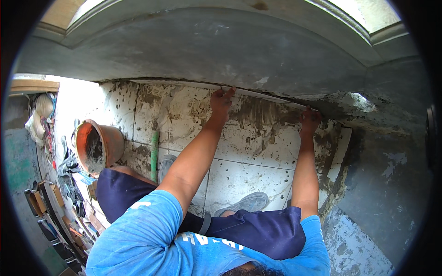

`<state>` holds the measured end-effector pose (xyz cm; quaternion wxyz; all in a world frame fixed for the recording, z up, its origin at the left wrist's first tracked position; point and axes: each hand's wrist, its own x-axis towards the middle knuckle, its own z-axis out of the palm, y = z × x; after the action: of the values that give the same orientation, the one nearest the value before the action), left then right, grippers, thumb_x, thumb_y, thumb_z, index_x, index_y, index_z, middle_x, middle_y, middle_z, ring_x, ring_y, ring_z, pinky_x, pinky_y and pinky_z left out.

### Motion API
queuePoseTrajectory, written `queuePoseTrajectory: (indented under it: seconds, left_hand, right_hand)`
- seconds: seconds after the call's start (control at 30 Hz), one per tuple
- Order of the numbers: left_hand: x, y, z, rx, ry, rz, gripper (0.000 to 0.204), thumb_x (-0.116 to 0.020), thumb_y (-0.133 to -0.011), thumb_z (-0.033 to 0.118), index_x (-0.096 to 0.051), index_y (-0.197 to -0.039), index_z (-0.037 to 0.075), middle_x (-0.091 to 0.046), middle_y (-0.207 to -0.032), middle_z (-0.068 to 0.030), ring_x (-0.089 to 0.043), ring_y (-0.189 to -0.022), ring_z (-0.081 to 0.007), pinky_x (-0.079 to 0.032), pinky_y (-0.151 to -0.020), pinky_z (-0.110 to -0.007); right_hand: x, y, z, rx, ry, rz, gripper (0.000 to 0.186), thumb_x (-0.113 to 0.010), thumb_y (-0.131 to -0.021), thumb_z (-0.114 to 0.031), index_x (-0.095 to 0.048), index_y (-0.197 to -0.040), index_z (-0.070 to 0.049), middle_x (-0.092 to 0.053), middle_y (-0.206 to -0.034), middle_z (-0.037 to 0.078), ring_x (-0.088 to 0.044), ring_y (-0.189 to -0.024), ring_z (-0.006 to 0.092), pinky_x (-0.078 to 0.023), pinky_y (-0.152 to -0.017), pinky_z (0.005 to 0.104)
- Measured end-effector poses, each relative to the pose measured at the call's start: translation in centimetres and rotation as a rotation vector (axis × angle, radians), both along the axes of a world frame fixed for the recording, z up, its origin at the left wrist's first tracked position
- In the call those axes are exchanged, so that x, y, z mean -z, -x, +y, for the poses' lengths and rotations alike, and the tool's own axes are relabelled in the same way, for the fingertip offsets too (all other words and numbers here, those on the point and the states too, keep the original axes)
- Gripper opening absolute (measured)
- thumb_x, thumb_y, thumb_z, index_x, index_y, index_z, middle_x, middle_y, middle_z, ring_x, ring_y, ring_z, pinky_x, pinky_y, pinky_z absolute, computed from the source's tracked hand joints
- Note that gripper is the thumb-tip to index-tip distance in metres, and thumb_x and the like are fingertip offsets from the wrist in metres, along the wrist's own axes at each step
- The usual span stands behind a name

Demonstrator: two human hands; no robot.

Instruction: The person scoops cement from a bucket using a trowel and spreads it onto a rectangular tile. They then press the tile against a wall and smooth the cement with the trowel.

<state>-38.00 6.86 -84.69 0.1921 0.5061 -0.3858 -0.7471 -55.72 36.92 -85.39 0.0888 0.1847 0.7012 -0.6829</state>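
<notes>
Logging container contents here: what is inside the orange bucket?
The orange bucket holds rough gray material, possibly mortar; dark residue coats part of its inner wall. Its bottom is covered, so anything underneath cannot be seen.

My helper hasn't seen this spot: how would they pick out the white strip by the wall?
Find the grey wall and follow it down to the floor tiles. Along its foot, the strip runs between the left hand and the right hand. It is far narrower and cleaner than the smeared tiles beside it.

L grip (221,101) & R grip (311,121) at wht strip (268,97) along gry wall (221,50) btm.
</notes>
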Motion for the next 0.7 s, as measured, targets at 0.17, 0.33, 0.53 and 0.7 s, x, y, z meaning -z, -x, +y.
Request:
queuePoseTrajectory:
  seconds: [0.17,0.33,0.53,0.7]
  left_hand:
    - [-0.6,-0.1,0.1,0.017,0.022,-0.011,0.058,-0.09,-0.074,0.026,-0.057,-0.112,-0.004,-0.056,-0.093,-0.0061,-0.054,-0.078,-0.0141,-0.045,-0.062,-0.028]
    - [0.3,0.0,-0.3,0.049,0.096,-0.052,0.066,-0.088,-0.076,0.028,-0.052,-0.121,-0.005,-0.055,-0.096,-0.0057,-0.054,-0.082,-0.0142,-0.047,-0.063,-0.029]
    - [1.4,0.2,-0.1,-0.005,0.233,-0.153,0.045,-0.086,-0.078,0.03,-0.062,-0.1,-0.001,-0.058,-0.085,-0.0043,-0.056,-0.071,-0.0131,-0.046,-0.058,-0.026]
    - [0.7,-0.1,-0.4,0.076,0.147,-0.075,0.041,-0.085,-0.079,0.032,-0.062,-0.095,0.002,-0.061,-0.084,-0.0051,-0.057,-0.069,-0.0143,-0.05,-0.06,-0.029]
  right_hand:
    - [-0.4,-0.2,-0.3,0.017,-0.037,0.013,0.057,-0.076,-0.089,-0.015,-0.035,-0.128,-0.015,-0.054,-0.121,0.01,-0.06,-0.096,0.0203,-0.051,-0.071,0.038]
    - [-1.3,-0.2,-0.8,0.007,-0.022,0.032,0.052,-0.075,-0.089,-0.013,-0.036,-0.123,-0.014,-0.059,-0.113,0.012,-0.062,-0.091,0.0213,-0.053,-0.069,0.039]
    - [-0.8,0.2,-0.2,-0.036,-0.099,0.03,0.048,-0.075,-0.089,-0.015,-0.038,-0.121,-0.012,-0.059,-0.109,0.012,-0.063,-0.089,0.0231,-0.054,-0.068,0.0413]
    - [-0.3,0.5,-0.1,-0.043,-0.09,0.038,0.056,-0.073,-0.09,-0.014,-0.033,-0.129,-0.011,-0.057,-0.115,0.013,-0.063,-0.095,0.0264,-0.055,-0.071,0.0426]
